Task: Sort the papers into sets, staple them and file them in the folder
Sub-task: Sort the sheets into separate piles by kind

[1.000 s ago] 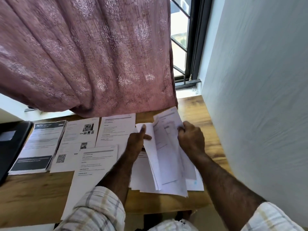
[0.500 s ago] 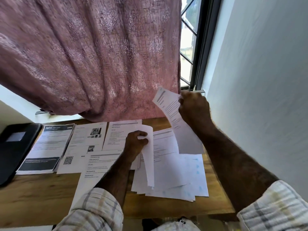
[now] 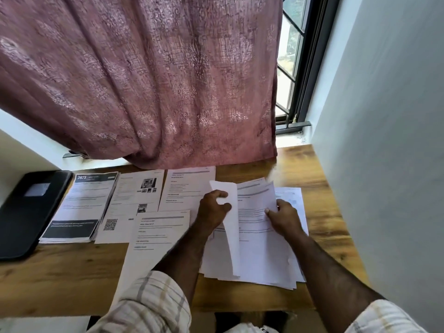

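Observation:
A loose pile of white printed papers lies on the wooden table in front of me. My left hand grips a sheet that stands folded up on edge over the pile. My right hand pinches the right edge of the top printed sheet. To the left, sorted sheets lie in a row: a dark-headed stack, a page with photos and a QR code, a text page and another text page nearer me. A black folder lies shut at the far left.
A dusty-pink curtain hangs over the table's back edge. A window with a dark frame is at the back right, and a pale wall runs along the table's right side. Bare wood shows at the front left.
My right hand, which held one sheet raised toward the window, has come back down to the pile and now pinches the top sheet's edge. My left hand still holds its folded-up sheet.

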`<state>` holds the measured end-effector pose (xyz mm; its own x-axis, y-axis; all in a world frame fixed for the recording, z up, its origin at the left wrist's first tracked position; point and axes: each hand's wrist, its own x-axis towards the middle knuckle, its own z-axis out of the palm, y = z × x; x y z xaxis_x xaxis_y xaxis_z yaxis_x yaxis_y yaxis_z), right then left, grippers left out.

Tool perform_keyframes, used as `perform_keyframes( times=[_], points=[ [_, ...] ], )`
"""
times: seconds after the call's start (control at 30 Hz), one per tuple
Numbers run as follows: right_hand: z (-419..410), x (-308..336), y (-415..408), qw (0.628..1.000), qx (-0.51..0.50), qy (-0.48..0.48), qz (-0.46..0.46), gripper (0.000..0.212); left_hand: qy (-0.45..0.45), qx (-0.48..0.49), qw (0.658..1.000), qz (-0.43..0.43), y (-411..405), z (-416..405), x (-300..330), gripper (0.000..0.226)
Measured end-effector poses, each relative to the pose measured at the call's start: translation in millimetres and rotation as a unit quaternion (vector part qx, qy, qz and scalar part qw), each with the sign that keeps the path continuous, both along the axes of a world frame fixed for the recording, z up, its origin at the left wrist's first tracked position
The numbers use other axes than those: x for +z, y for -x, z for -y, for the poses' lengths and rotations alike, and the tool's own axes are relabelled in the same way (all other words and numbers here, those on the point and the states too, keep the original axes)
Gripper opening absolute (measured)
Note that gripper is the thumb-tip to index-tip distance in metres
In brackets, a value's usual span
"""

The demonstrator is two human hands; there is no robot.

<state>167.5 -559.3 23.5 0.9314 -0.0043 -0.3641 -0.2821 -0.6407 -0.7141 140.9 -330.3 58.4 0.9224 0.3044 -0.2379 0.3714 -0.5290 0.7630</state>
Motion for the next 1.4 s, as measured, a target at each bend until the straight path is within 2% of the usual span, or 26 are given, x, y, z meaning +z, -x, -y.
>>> perform_keyframes(
  times=[0.13, 0.23, 0.3, 0.37, 0.43, 0.53, 0.63, 0.7, 0.77, 0.83, 0.87, 0.93, 1.0, 1.07, 1.13, 1.17, 1.27, 1.4],
  points=[
    [-16, 2, 11, 0.99, -0.049, -0.126, -0.029, 0.05, -0.007, -0.014, 0.999, -0.031, 1, 17, -18, 0.041],
    [-20, 11, 11, 0.963, -0.121, -0.224, -0.083, 0.054, 0.013, -0.01, 0.999, -0.038, 0, 22, -28, 0.036],
    [-17, 15, 12, 0.948, -0.126, -0.272, -0.11, 0.058, 0.036, 0.001, 0.998, -0.042, -3, 23, -33, 0.032],
    [-15, 17, 14, 0.941, -0.094, -0.305, -0.113, 0.058, 0.071, 0.006, 0.997, -0.027, -4, 24, -32, 0.056],
    [-16, 16, 14, 0.932, -0.056, -0.339, -0.113, 0.053, 0.086, 0.009, 0.996, -0.014, -7, 27, -32, 0.078],
    [-21, 10, 10, 0.921, -0.032, -0.364, -0.133, 0.04, 0.094, 0.002, 0.996, -0.012, -8, 34, -27, 0.06],
    [-16, 2, 5, 0.919, -0.022, -0.36, -0.161, 0.029, 0.056, 0.004, 0.998, -0.013, -13, 34, -31, 0.055],
    [-9, -4, 6, 0.933, -0.007, -0.334, -0.136, 0.02, 0.021, 0.015, 0.999, -0.03, -16, 30, -39, 0.061],
    [0, -15, 4, 0.976, 0.023, -0.217, -0.027, 0.019, 0.011, 0.028, 0.999, -0.025, -15, 25, -44, 0.076],
    [6, -22, 0, 0.99, 0.104, -0.025, 0.088, 0.05, 0.012, 0.038, 0.999, 0.021, -12, 21, -47, 0.092],
    [8, -25, -3, 0.98, 0.153, 0.049, 0.118, 0.069, 0.006, 0.046, 0.998, 0.052, -10, 20, -48, 0.099],
    [12, -28, -9, 0.955, 0.237, 0.129, 0.125, 0.093, -0.022, 0.06, 0.993, 0.1, -9, 17, -53, 0.111],
    [11, -31, -10, 0.94, 0.273, 0.163, 0.12, 0.1, -0.039, 0.056, 0.991, 0.119, -9, 16, -59, 0.103],
    [9, -36, -6, 0.936, 0.273, 0.174, 0.141, 0.095, -0.023, 0.033, 0.994, 0.104, -9, 16, -61, 0.072],
    [7, -39, -1, 0.935, 0.264, 0.176, 0.161, 0.085, -0.007, 0.035, 0.997, 0.062, -8, 20, -58, 0.043],
    [5, -41, 1, 0.941, 0.247, 0.162, 0.168, 0.079, -0.002, 0.04, 0.998, 0.045, -8, 22, -57, 0.036],
    [2, -38, 7, 0.98, 0.122, 0.029, 0.152, 0.072, 0.023, 0.047, 0.999, 0.011, -9, 23, -60, 0.031],
    [2, -25, 16, 0.979, -0.08, -0.13, 0.139, 0.065, 0.037, 0.049, 0.998, -0.019, -12, 23, -59, 0.039]
  ],
)
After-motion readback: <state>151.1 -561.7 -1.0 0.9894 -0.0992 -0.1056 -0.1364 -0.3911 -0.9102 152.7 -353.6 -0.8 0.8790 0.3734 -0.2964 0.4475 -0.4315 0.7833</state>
